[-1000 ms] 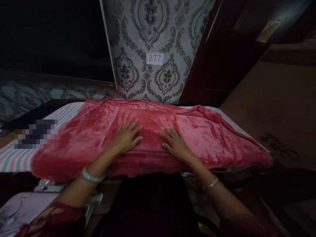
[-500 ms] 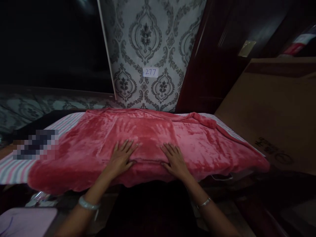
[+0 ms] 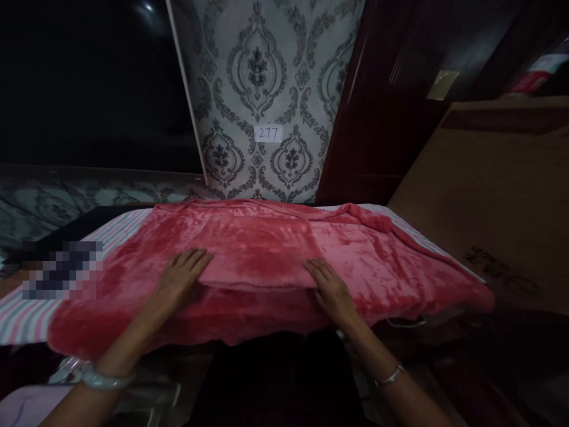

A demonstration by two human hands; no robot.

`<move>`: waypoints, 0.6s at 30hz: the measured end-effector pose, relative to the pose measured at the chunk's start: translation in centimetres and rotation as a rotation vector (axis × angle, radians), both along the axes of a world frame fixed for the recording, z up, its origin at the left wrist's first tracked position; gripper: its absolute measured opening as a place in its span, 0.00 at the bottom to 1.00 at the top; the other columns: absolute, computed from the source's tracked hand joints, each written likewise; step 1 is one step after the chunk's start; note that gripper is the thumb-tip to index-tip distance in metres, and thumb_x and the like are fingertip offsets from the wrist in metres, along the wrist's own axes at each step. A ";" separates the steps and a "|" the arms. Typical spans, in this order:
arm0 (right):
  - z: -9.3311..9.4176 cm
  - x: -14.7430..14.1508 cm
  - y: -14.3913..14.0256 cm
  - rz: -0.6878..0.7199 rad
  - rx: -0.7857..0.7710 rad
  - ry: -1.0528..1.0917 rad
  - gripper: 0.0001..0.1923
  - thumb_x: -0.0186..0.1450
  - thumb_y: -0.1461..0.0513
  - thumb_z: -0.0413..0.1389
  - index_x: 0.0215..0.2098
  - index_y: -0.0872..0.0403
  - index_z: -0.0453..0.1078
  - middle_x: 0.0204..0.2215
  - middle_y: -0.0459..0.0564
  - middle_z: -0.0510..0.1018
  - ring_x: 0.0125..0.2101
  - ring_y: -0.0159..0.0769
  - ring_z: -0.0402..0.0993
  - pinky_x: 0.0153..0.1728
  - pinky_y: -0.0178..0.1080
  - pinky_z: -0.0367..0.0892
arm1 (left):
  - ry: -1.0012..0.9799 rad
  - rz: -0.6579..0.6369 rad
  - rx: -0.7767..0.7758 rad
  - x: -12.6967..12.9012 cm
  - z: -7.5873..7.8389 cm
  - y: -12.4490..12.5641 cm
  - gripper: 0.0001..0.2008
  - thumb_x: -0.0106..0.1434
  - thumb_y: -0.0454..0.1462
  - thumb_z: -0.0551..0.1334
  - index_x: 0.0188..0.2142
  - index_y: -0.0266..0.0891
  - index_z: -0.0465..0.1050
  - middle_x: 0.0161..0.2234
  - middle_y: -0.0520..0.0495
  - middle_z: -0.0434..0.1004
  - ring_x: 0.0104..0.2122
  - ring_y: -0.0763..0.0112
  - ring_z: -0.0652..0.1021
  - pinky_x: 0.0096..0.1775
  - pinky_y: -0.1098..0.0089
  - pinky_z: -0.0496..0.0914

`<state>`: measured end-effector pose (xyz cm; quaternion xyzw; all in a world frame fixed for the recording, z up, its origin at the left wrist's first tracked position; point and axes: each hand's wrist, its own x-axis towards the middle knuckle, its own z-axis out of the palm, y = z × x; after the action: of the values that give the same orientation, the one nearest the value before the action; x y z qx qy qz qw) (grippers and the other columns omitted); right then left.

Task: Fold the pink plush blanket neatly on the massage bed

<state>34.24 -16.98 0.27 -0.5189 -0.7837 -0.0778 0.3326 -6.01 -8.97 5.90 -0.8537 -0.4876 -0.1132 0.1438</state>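
Note:
A red plush blanket (image 3: 368, 255) is spread over a striped cloth. On its middle lies a flat folded section (image 3: 262, 252) of the same red plush, its front edge toward me. My left hand (image 3: 180, 279) is closed at the left front corner of this section, fingers over the top and thumb hidden. At the right front corner, my right hand (image 3: 332, 292) is closed in the same way, its thumb also out of sight.
Striped cloth (image 3: 33, 311) shows at the left, with a pixelated dark patch on it. A large cardboard box (image 3: 484, 196) stands at the right. Behind are patterned wallpaper (image 3: 258, 65) with a "277" label (image 3: 268, 133), a dark screen (image 3: 89, 83) and a dark red door (image 3: 377, 107).
My hands have moved apart from the top of the folded section to its two front corners. Handprints that showed in the plush are gone.

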 end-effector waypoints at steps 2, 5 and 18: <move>0.1 -0.1 -0.6 0.004 0.007 -0.010 0.40 0.56 0.75 0.46 0.66 0.53 0.63 0.60 0.54 0.72 0.62 0.41 0.64 0.63 0.52 0.62 | -0.006 -0.021 0.024 -0.5 0.1 -0.1 0.31 0.58 0.31 0.56 0.62 0.41 0.68 0.63 0.37 0.68 0.64 0.49 0.67 0.60 0.47 0.62; -1.0 -0.4 -1.8 0.027 -0.068 -0.050 0.41 0.53 0.75 0.47 0.65 0.53 0.64 0.61 0.54 0.71 0.62 0.41 0.64 0.62 0.52 0.63 | 0.011 -0.017 -0.043 -1.1 -1.0 -1.0 0.32 0.57 0.29 0.55 0.62 0.39 0.68 0.63 0.36 0.68 0.63 0.50 0.68 0.60 0.49 0.63; 2.6 -8.2 -2.3 -0.029 -0.181 -0.097 0.31 0.69 0.60 0.50 0.70 0.54 0.56 0.67 0.57 0.63 0.68 0.46 0.53 0.68 0.59 0.43 | -0.143 -0.165 -0.063 9.7 -0.7 -6.7 0.33 0.64 0.37 0.56 0.69 0.38 0.56 0.70 0.36 0.53 0.70 0.51 0.53 0.67 0.41 0.44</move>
<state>26.01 -19.28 2.89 -0.5539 -0.7950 -0.0365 0.2447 3.68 -15.65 5.22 -0.8848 -0.4280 -0.1697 0.0718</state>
